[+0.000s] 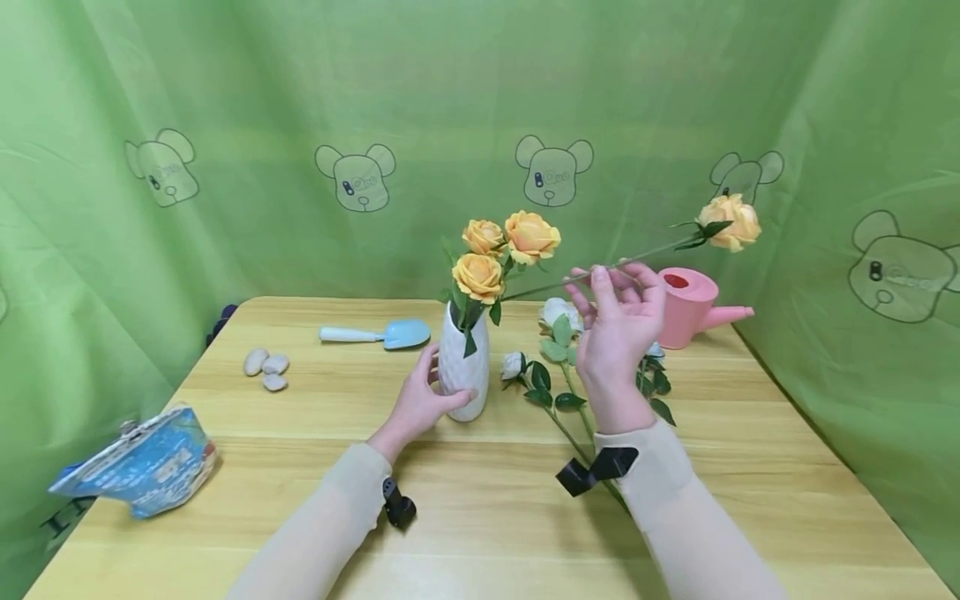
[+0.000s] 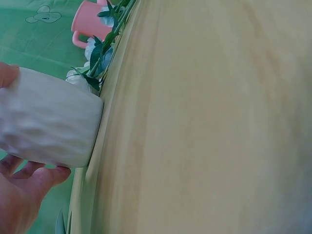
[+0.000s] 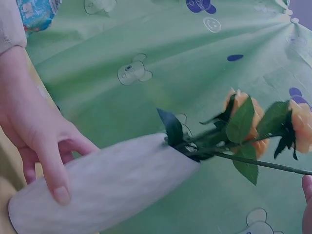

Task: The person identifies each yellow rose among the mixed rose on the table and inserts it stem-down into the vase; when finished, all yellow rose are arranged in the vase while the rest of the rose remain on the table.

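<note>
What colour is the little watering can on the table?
The small plastic watering can is pink, clearest in the head view.

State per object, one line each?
White vase: upright, held by left hand.
Three orange roses: standing in vase.
Fourth orange rose: stem pinched by right hand, tip at vase mouth.
White roses: lying on table.
Pink watering can: upright.

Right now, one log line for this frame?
left hand: grips vase | right hand: pinches rose stem, tip at vase mouth | three roses in vase | table
</note>
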A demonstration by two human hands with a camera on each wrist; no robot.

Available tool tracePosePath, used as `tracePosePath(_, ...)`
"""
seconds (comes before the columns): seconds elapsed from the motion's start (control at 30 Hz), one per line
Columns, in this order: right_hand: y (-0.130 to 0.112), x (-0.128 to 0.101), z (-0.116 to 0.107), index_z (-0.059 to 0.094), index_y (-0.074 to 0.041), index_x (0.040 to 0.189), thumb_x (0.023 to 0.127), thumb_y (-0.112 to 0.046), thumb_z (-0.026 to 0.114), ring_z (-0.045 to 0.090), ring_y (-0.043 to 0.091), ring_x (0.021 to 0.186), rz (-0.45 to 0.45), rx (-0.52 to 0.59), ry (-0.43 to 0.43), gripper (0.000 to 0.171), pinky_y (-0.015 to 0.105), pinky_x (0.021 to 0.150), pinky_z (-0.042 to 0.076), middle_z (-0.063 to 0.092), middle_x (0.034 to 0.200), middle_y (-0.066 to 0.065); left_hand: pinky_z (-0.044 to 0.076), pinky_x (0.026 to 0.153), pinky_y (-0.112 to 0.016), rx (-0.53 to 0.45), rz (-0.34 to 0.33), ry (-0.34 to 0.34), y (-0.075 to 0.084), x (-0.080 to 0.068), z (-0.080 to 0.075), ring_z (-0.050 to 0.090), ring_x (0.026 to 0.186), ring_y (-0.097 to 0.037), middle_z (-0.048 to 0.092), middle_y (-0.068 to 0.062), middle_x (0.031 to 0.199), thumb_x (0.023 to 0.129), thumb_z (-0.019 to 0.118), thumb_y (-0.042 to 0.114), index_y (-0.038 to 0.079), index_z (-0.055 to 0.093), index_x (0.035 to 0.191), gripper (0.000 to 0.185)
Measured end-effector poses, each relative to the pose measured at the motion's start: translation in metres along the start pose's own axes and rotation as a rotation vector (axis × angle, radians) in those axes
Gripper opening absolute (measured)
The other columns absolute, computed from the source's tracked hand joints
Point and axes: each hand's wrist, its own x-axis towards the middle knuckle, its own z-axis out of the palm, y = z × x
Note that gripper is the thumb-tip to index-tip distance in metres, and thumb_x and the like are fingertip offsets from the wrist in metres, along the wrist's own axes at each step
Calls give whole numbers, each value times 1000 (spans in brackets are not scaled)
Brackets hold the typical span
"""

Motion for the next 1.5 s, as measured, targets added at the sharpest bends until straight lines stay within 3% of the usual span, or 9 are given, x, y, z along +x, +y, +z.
tracePosePath(0.3,6,-13,12,48,4,103,80,10,65,63,32,74,19,-4,-75,30,42,68,55,52,85,17,46,89,-44,-20,6,-12,1,0,-1,50,113,-30,49,-9,128,71,81,15,23,37,137,80)
tracePosePath(0.5,11,-17,10,49,5,104,79,12,64,60,26,76,-52,-84,-153,30,45,72,54,54,86,15,46,89,-40,3,9,-3,1,-1,-2,52,112,-25,49,-1,127,71,80,15,29,39,134,77)
tracePosePath(0.77,27,-21,4,47,5,106,83,11,61,62,26,80,-79,-145,-247,28,47,72,54,55,87,11,45,91,-42,-1,0,-43,35,-12,-7,51,113,-32,49,-14,129,74,77,8,13,38,136,74)
tracePosePath(1.0,38,-19,4,50,0,105,83,17,57,62,25,75,-18,-92,-235,28,45,69,55,57,82,11,45,90,-42,-1,2,-42,33,-12,-7,51,113,-32,49,-14,128,74,78,8,13,39,135,73)
tracePosePath(1.27,42,-14,-1,52,-3,105,83,7,62,64,28,74,0,-201,-274,26,41,72,55,59,83,11,46,90,-41,-10,-2,-40,33,-12,-7,51,113,-31,49,-14,128,73,78,8,13,39,135,73)
tracePosePath(1.5,32,12,4,55,-5,104,81,16,58,59,19,72,26,-283,-264,31,36,69,55,59,83,10,45,91,-41,-11,-10,-47,33,-12,-7,50,114,-31,49,-14,129,74,78,8,13,39,135,73)
